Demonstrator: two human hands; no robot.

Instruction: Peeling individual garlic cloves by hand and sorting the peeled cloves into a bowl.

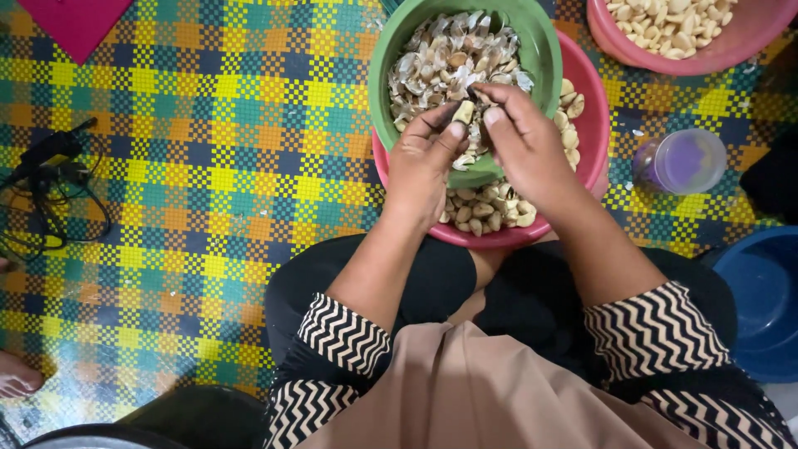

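My left hand (422, 162) and my right hand (525, 141) meet over the near rim of a green bowl (539, 51) full of pale papery peels. Between the fingertips of both hands is a small pale garlic clove (463, 111); a thin dark blade tip shows by my right thumb. The green bowl sits inside a pink bowl (595, 125) that holds unpeeled cloves, visible under my wrists. Both forearms wear zigzag black-and-white sleeves.
A second pink bowl (731, 46) of peeled cloves stands at the top right. A clear purple-tinted cup (683, 160) and a blue basin (761, 299) are at the right. Black cables (50, 179) lie left on the checked woven mat (208, 166). Another person's toes (15, 378) show bottom left.
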